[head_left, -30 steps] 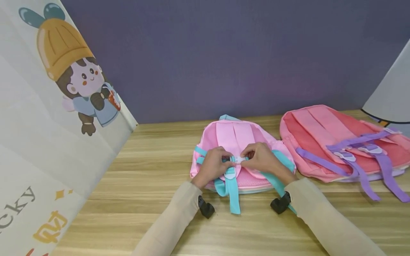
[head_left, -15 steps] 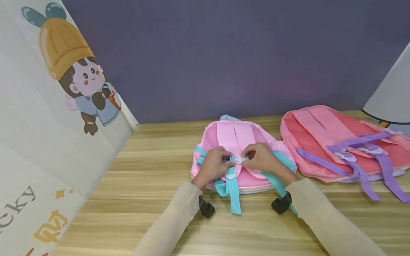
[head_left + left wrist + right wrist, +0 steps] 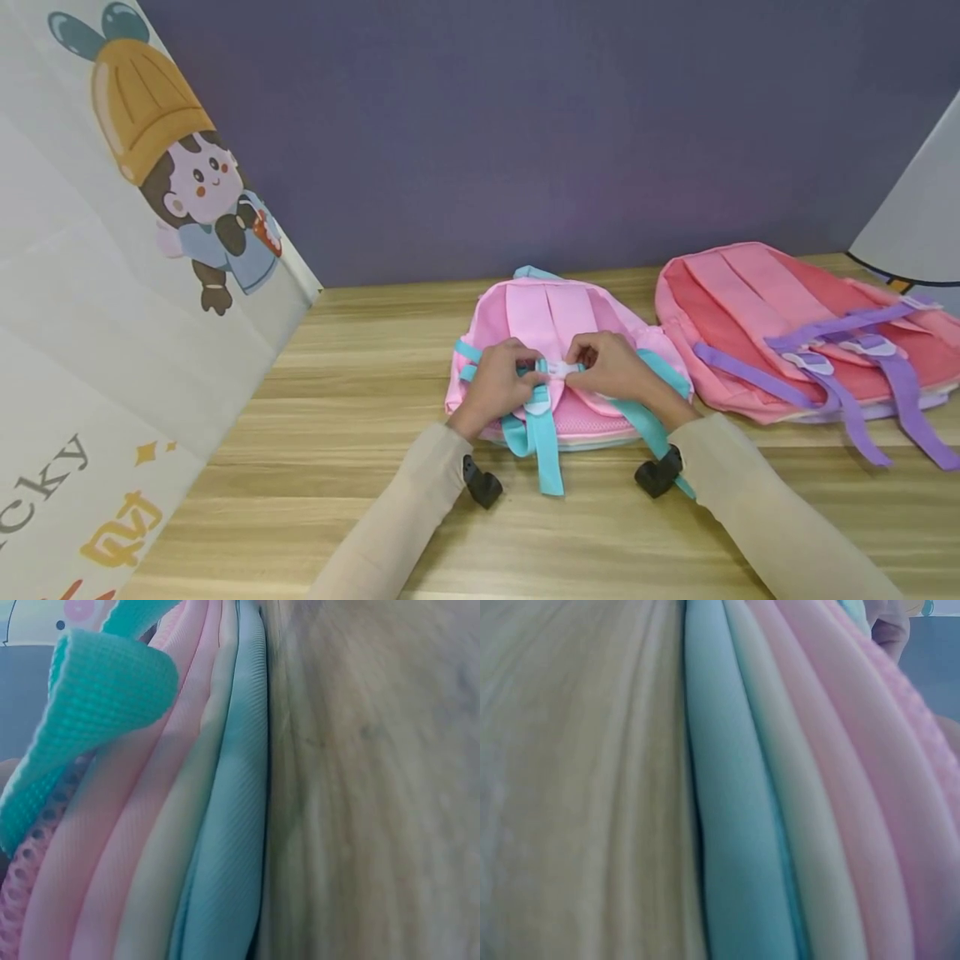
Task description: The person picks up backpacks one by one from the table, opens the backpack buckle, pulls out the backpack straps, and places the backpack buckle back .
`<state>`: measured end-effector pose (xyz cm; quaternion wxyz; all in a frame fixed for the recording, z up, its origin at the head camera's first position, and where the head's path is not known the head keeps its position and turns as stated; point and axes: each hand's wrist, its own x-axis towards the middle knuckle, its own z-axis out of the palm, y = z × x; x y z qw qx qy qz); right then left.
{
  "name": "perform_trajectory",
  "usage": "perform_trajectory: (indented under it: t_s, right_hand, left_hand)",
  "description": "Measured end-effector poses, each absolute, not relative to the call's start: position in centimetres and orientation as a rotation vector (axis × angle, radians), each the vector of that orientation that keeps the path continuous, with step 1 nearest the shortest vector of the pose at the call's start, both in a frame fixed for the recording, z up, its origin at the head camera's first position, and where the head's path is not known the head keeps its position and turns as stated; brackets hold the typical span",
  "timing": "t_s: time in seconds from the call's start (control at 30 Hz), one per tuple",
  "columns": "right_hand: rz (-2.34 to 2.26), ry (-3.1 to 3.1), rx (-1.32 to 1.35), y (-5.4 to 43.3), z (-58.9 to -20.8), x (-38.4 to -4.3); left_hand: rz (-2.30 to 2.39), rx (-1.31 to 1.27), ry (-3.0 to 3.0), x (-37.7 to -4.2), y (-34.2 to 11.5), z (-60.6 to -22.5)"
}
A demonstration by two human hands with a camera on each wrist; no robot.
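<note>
A small pink backpack (image 3: 528, 308) lies on the table with its shoulder straps facing up. Across its middle sits a white plastic buckle (image 3: 561, 369) on teal webbing. My left hand (image 3: 498, 383) pinches the buckle's left end, where the webbing joins it. From the other side, my right hand (image 3: 611, 367) pinches the right end between thumb and fingers. Fingers partly cover both ends. Below the left hand hangs a loose teal strap (image 3: 550, 454). The left wrist view shows a teal webbing loop (image 3: 112, 690) beside the backpack's layered edge (image 3: 232, 825); the right wrist view shows mostly that edge.
To the right, touching or nearly touching the first bag, lies a larger coral-pink backpack (image 3: 750, 308) with purple straps (image 3: 847, 417). Both are on a wood-grain table (image 3: 360, 375). A dark panel (image 3: 525, 142) stands behind, and a printed white panel (image 3: 75, 292) at left.
Both hands stay at the buckle. The right fingers have shifted slightly, and a little more of the white buckle shows between the hands. The backpacks have not moved.
</note>
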<state>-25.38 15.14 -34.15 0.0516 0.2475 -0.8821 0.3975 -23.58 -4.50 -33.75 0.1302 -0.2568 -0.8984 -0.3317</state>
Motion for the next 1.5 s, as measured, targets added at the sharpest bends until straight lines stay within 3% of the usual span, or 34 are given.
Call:
perform_trajectory:
  t_s: [0.5,1.07,1.5]
  right_hand:
    - [1.217,-2.666,0.786,15.1,-34.2,-25.6]
    - [1.162,-2.737,0.786,15.1,-33.9,-25.3]
    - [0.927,-2.661,0.943,14.0,-32.8,-24.3]
  left_hand:
    - [-1.055,-0.651,-2.563,-23.3,-4.5,-33.5]
    - [-0.960,-0.738,-2.590,-23.5,-4.4,-33.6]
    - [-1.086,-0.686,-2.596,-23.5,-4.3,-33.7]
